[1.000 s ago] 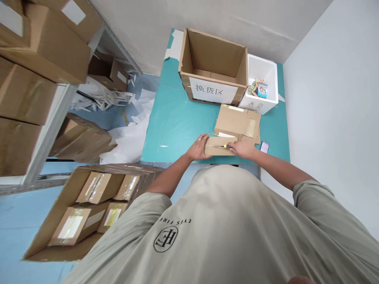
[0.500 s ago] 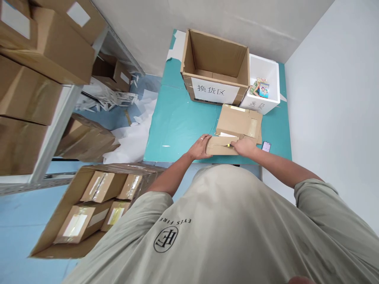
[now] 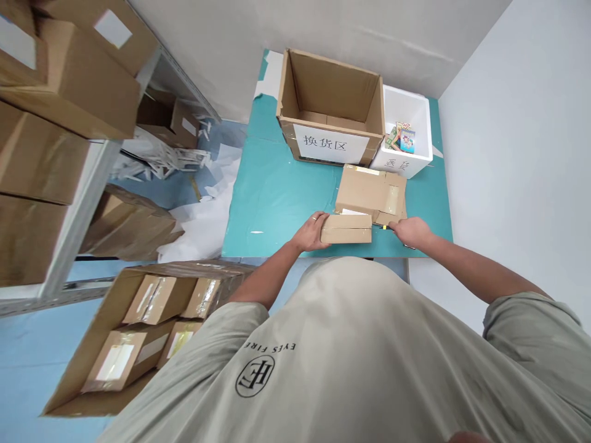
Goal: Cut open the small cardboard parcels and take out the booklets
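My left hand (image 3: 313, 233) grips the left end of a small taped cardboard box (image 3: 346, 229) lying on the table. My right hand (image 3: 410, 232) is to the right of that box, apart from it, and holds a utility knife (image 3: 384, 227). Only a small yellow part of the knife shows beyond my fingers. A larger, flat cardboard parcel (image 3: 369, 194) with brown tape lies just beyond the small box, touching it. A phone seen earlier beside the parcel is hidden behind my right hand.
A teal sheet (image 3: 277, 184) covers the table. At its far end stand an open, labelled carton (image 3: 330, 104) and a white foam box (image 3: 406, 111) holding colourful packets (image 3: 404, 138). Loaded shelves (image 3: 55, 123) stand left; a carton of parcels (image 3: 138, 332) sits below the near edge.
My right hand has moved right, away from the small box, taking the knife with it. The small box's top now shows fully. My left hand stays on the box.
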A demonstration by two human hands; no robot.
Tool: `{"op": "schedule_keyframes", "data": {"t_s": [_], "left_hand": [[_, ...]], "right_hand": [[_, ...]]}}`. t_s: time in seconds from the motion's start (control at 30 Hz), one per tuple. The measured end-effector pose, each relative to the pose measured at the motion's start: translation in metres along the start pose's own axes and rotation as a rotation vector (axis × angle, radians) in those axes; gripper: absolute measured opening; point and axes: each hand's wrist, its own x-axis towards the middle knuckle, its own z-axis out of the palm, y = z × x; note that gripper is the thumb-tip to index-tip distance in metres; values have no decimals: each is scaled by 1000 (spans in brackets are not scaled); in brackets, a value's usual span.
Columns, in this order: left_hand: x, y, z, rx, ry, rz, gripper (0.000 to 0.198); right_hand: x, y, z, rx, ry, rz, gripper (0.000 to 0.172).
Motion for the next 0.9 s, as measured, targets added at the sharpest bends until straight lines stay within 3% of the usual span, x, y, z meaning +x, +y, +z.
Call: {"op": "schedule_keyframes", "data": {"t_s": [0.2,0.27,0.37,0.5,0.6,0.73,0.9], "left_hand": [[0,-5,-11,66,-41,-13,129],[2,3,-11,112,-40,-28,128],[17,27,1,160,-5,-44,111],[59,65,27,172,-45,-1,79],[89,80,39,242,-131,30,56],[109,81,35,323,-262,35,42],[113,92,25,423,-383,53,38]], "right_hand": [[-9,17,29,74,-64,73,47],[-12,17,42,187,-33,134,49],[-13,11,62,482,25,250,48],[-7,-15,88,1057,-2,301,40],[1,-43,106,1325,0,299,32],[12,-73,121,1503,35,302,29],[20,-87,127,1655,85,303,32]]}}
